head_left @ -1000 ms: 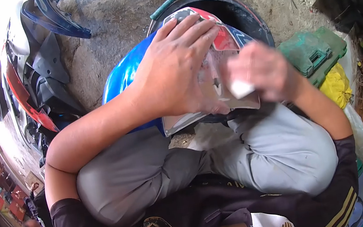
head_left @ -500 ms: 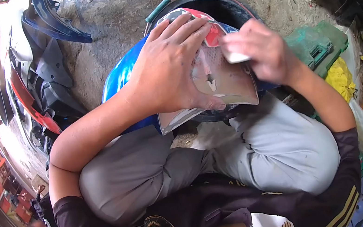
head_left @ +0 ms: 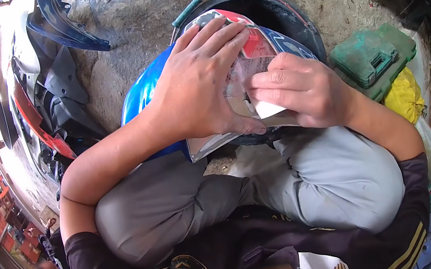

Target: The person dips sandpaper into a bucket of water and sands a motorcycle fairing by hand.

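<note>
A curved panel (head_left: 258, 44), blue at its left and red, grey and beige elsewhere, lies across a black bucket (head_left: 306, 26) in front of my knees. Spread flat on the panel, my left hand (head_left: 199, 84) has its fingers pointing up and its thumb near the lower edge. My right hand (head_left: 303, 88) pinches a small white sheet (head_left: 267, 108) against the beige part, just right of my left thumb. The panel's surface under the sheet is hidden.
Green plastic cases (head_left: 368, 58) and a yellow bag (head_left: 404, 95) sit at the right. Dark, white and red body parts (head_left: 60, 82) are piled at the left. A person (head_left: 51, 265) shows at the far lower left.
My right hand first went up the panel with the white sheet, then came back down and inward. My left hand has shifted slightly left with the panel.
</note>
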`<action>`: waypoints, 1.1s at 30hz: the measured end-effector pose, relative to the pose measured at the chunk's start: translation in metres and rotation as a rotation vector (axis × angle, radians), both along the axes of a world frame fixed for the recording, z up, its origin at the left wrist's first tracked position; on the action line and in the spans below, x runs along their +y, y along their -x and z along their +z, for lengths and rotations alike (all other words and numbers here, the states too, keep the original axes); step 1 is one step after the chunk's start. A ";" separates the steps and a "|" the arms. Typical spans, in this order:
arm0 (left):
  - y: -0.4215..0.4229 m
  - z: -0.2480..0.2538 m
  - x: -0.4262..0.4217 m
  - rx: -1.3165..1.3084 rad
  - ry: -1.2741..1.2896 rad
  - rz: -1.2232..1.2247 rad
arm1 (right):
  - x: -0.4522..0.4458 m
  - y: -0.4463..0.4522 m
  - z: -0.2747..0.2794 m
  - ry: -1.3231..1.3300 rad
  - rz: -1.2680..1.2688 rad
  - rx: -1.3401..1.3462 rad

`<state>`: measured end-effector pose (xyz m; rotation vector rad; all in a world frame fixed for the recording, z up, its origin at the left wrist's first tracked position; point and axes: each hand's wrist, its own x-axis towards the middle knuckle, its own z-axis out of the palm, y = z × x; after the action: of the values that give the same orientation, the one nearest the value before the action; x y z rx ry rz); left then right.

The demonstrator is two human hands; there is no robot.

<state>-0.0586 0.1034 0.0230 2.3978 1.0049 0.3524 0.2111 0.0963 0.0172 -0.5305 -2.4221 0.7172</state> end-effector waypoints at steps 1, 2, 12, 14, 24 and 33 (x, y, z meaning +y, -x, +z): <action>0.000 0.000 0.001 -0.013 -0.003 -0.005 | -0.002 0.001 0.001 -0.018 0.001 -0.006; 0.000 0.000 0.002 -0.028 -0.009 -0.012 | 0.009 -0.006 -0.007 -0.034 -0.071 -0.037; 0.000 -0.001 0.002 -0.004 0.005 0.001 | -0.006 -0.001 -0.002 0.011 -0.057 -0.002; 0.001 -0.002 0.002 -0.008 0.004 -0.008 | -0.006 -0.003 -0.003 0.022 -0.056 -0.024; 0.000 0.000 0.005 0.018 0.012 -0.015 | -0.007 -0.033 -0.016 -0.012 -0.042 -0.058; 0.001 -0.001 0.002 0.025 -0.003 -0.010 | -0.006 -0.020 -0.012 0.001 -0.084 -0.003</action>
<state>-0.0594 0.1052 0.0224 2.4149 1.0038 0.3217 0.2307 0.0902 0.0051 -0.6303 -2.3868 0.6826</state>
